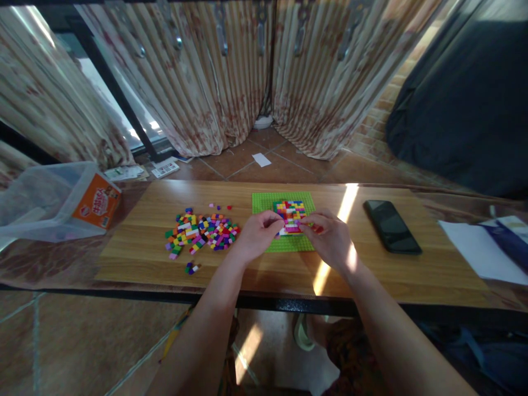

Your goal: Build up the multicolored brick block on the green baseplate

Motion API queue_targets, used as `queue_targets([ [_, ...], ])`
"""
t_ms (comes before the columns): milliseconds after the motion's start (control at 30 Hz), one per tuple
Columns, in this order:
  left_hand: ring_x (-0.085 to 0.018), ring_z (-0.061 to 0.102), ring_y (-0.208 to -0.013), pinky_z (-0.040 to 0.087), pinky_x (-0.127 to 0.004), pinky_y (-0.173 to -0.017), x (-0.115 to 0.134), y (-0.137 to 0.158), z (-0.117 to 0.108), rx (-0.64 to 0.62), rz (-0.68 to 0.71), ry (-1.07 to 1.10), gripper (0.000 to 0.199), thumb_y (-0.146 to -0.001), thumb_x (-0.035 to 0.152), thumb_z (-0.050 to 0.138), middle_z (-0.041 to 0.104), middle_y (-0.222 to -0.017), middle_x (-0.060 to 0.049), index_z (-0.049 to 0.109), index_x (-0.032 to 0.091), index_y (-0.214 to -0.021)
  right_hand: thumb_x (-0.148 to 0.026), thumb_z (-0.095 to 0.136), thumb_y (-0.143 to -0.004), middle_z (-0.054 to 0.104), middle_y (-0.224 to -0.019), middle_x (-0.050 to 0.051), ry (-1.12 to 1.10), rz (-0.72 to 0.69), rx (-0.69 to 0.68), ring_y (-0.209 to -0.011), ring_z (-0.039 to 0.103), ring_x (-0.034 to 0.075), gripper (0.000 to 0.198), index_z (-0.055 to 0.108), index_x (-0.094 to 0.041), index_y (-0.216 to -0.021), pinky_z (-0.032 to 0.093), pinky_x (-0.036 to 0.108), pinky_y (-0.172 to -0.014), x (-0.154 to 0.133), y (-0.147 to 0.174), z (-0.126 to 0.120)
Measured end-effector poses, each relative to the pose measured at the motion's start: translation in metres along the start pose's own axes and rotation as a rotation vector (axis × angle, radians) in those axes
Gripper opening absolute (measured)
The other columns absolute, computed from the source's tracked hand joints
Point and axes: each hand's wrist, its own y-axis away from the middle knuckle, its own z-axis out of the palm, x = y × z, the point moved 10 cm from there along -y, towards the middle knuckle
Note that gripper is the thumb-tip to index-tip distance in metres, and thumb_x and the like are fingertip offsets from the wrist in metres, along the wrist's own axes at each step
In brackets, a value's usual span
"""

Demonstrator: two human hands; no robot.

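A green baseplate (262,202) lies on the wooden board, bearing a block of many-coloured toy bricks (291,212). At the left side of that block, my left hand (261,231) has thumb and forefinger pinched together; whatever is between them is too small to make out. On the opposite side, my right hand (328,234) is closed in a pinch against the block's right edge. Its fingertips hide what they hold, if anything. Loose bricks (218,231) form a pile left of the baseplate.
A black phone (391,225) lies on the wooden board (140,220) to the right. A clear plastic bin (49,203) with an orange label stands at the left. White papers (487,250) lie at the far right. A few stray bricks (191,268) sit near the front edge.
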Motion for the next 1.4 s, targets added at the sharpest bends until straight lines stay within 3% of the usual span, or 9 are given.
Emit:
queue_targets([
  [133, -0.010, 0.054, -0.062, 0.045, -0.023, -0.061, 0.001, 0.001, 0.000, -0.001, 0.008, 0.001, 0.012, -0.082, 0.027, 0.061, 0.059, -0.069, 0.002, 0.064, 0.016, -0.080, -0.031, 0.065, -0.083, 0.068, -0.089, 0.005, -0.044, 0.092, 0.018, -0.066, 0.061, 0.014, 0.015, 0.078, -0.023, -0.082, 0.054, 0.032, -0.064, 0.008, 0.000, 0.001],
  [333, -0.011, 0.055, -0.063, 0.046, -0.024, -0.062, -0.001, 0.000, -0.002, 0.007, -0.006, -0.019, 0.012, -0.082, 0.028, 0.062, 0.061, -0.071, 0.001, 0.064, 0.015, -0.081, -0.032, 0.065, -0.081, 0.067, -0.091, 0.006, -0.071, 0.089, 0.049, -0.066, 0.060, 0.013, 0.016, 0.079, -0.023, -0.079, 0.054, 0.032, -0.064, 0.006, 0.000, 0.000],
  [467, -0.010, 0.054, -0.061, 0.045, -0.024, -0.061, -0.003, -0.001, -0.001, 0.002, 0.002, -0.024, 0.014, -0.082, 0.029, 0.063, 0.061, -0.069, 0.001, 0.065, 0.016, -0.081, -0.032, 0.068, -0.078, 0.068, -0.093, 0.005, -0.136, 0.160, 0.066, -0.070, 0.062, 0.014, 0.013, 0.078, -0.024, -0.077, 0.054, 0.033, -0.066, 0.014, 0.002, 0.003],
  [633, -0.010, 0.054, -0.062, 0.043, -0.024, -0.060, -0.003, 0.000, -0.002, 0.010, -0.010, -0.025, 0.013, -0.082, 0.028, 0.062, 0.060, -0.070, 0.001, 0.065, 0.015, -0.082, -0.035, 0.075, -0.071, 0.070, -0.092, 0.006, -0.304, 0.327, 0.078, -0.074, 0.064, 0.016, 0.014, 0.077, -0.022, -0.074, 0.054, 0.034, -0.067, 0.035, 0.006, 0.011],
  [867, -0.010, 0.053, -0.063, 0.040, -0.023, -0.060, 0.001, 0.002, 0.000, -0.008, 0.012, -0.023, 0.014, -0.083, 0.029, 0.063, 0.061, -0.070, 0.001, 0.065, 0.015, -0.082, -0.035, 0.081, -0.062, 0.072, -0.074, 0.004, -0.609, 0.501, 0.117, -0.065, 0.063, 0.015, 0.022, 0.076, -0.017, -0.073, 0.052, 0.030, -0.061, 0.052, 0.015, 0.026],
  [1000, -0.010, 0.053, -0.064, 0.041, -0.024, -0.062, 0.004, 0.003, 0.003, -0.028, 0.022, 0.028, 0.012, -0.082, 0.026, 0.063, 0.062, -0.073, 0.001, 0.066, 0.014, -0.084, -0.037, 0.081, -0.064, 0.072, -0.077, 0.004, -0.561, 0.451, 0.103, -0.066, 0.062, 0.015, 0.021, 0.076, -0.018, -0.073, 0.051, 0.030, -0.061, 0.047, 0.013, 0.023],
  [1167, -0.010, 0.054, -0.067, 0.043, -0.025, -0.067, 0.006, 0.002, 0.007, -0.045, 0.033, 0.053, 0.011, -0.081, 0.025, 0.064, 0.063, -0.075, 0.001, 0.065, 0.015, -0.085, -0.037, 0.077, -0.074, 0.071, -0.089, 0.004, -0.406, 0.257, 0.156, -0.069, 0.061, 0.014, 0.017, 0.077, -0.022, -0.082, 0.052, 0.030, -0.065, 0.024, 0.010, 0.002],
  [1400, -0.012, 0.055, -0.070, 0.042, -0.025, -0.068, 0.015, 0.006, 0.014, -0.087, 0.082, 0.055, 0.017, -0.082, 0.032, 0.068, 0.062, -0.074, 0.000, 0.066, 0.015, -0.081, -0.041, 0.073, -0.080, 0.077, -0.082, 0.003, -0.542, 0.264, -0.065, -0.076, 0.068, 0.018, 0.020, 0.077, -0.023, -0.085, 0.054, 0.032, -0.072, -0.003, 0.010, 0.023],
])
